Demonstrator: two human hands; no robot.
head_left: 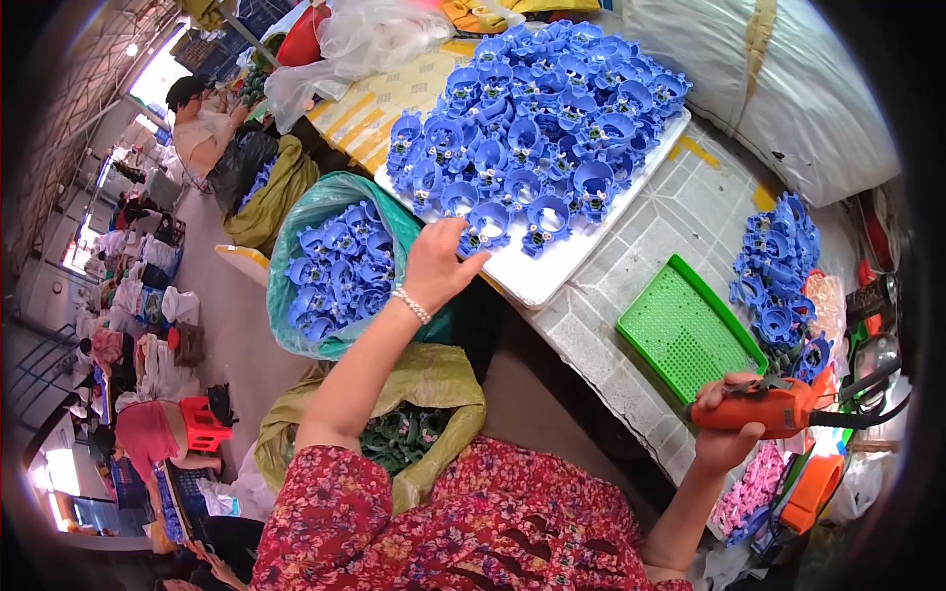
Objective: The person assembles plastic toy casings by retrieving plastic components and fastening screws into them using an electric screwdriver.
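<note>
At the near left corner of a white tray (pixel 537 279), my left hand (pixel 443 258) is by a blue plastic ring-shaped piece (pixel 487 228). Thumb and forefinger are apart at its edge; whether they touch it I cannot tell. Many similar blue ring pieces (pixel 567 118), with small white and green decorations, are heaped on the tray. My right hand (pixel 727 422) is wrapped round an orange corded hand tool (pixel 754 409), shaped like a glue gun, over the table's near right part. Its tip is hidden.
A green perforated basket (pixel 690 330) lies on the tiled-pattern table (pixel 601 325). More blue pieces (pixel 777 266) lie right. Sacks of blue pieces (pixel 340 266) and green leafy pieces (pixel 404 433) stand left. A large white bundle (pixel 769 89) sits behind; another person (pixel 202 133) sits far left.
</note>
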